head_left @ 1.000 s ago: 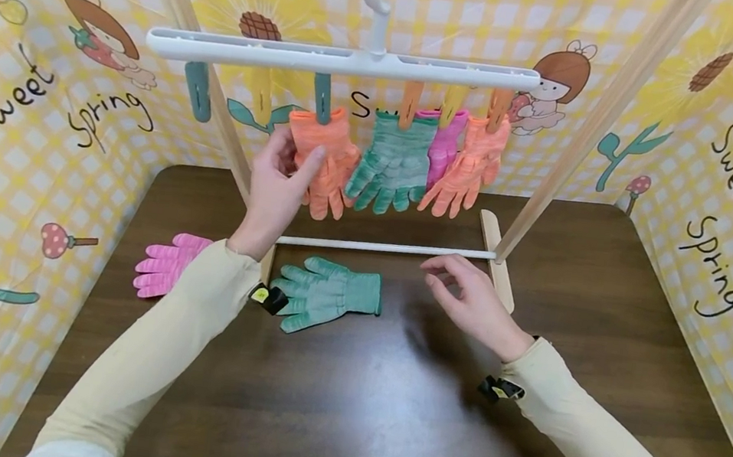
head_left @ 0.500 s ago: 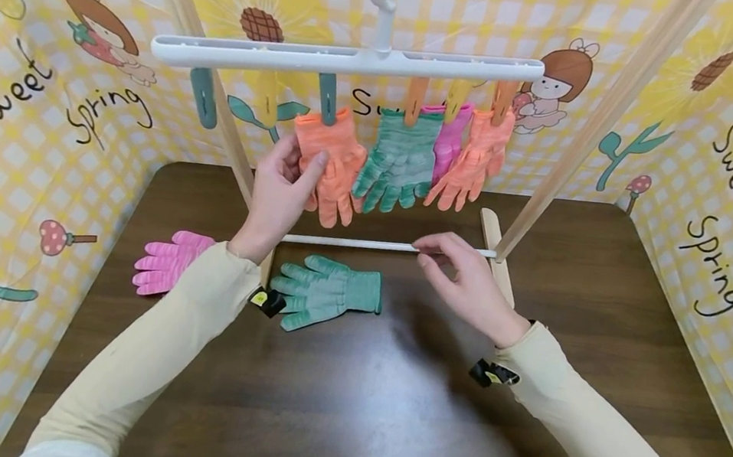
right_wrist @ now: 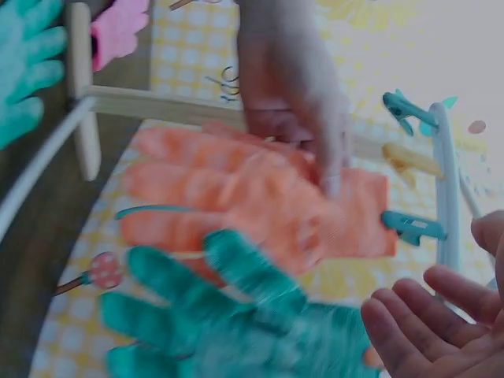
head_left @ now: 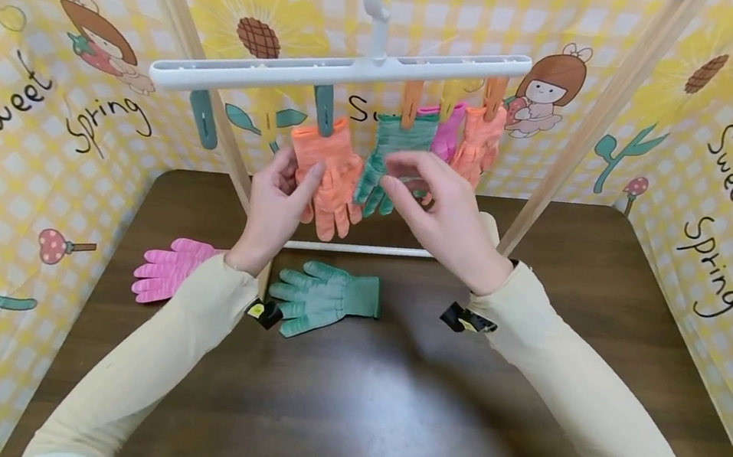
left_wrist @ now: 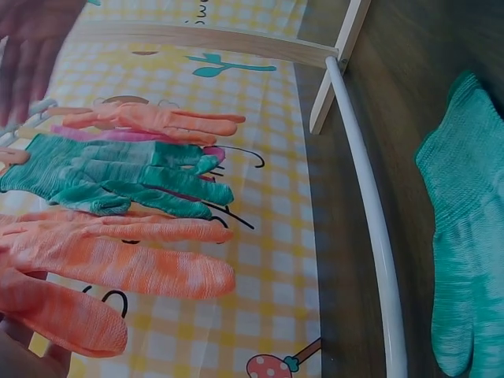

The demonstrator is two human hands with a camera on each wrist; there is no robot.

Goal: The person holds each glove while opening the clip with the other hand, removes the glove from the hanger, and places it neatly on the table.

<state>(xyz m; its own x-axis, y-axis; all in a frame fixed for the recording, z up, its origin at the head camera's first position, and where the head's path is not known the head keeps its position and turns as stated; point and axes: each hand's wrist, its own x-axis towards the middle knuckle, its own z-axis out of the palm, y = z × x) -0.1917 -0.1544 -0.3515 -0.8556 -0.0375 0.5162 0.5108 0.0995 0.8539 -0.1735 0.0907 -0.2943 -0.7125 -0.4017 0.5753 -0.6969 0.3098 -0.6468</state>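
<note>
In the head view an orange knit glove [head_left: 337, 159] hangs cuff-up from a teal clothespin [head_left: 323, 109] on the white hanger [head_left: 255, 69]. My left hand [head_left: 275, 205] pinches this glove at its left side, thumb in front. My right hand [head_left: 449, 208], fingers loosely bent and holding nothing, is raised in front of a hanging green glove [head_left: 398, 136]. In the right wrist view the right hand's fingers [right_wrist: 417, 319] spread below the teal clothespin [right_wrist: 413, 227]. Beyond the green glove hang a pink glove [head_left: 447, 131] and a second orange glove [head_left: 483, 136], both partly covered.
Unused teal [head_left: 203, 118] and yellow [head_left: 268, 123] clothespins dangle at the hanger's left end. A green glove [head_left: 326, 296] and a pink glove [head_left: 173, 269] lie on the dark table [head_left: 342, 411]. The wooden rack's white lower bar [head_left: 364, 249] crosses behind them.
My right hand has risen leftward from over the table to the hanging green glove. The hanger's left end has tilted down; the left hand keeps its pinch on the orange glove.
</note>
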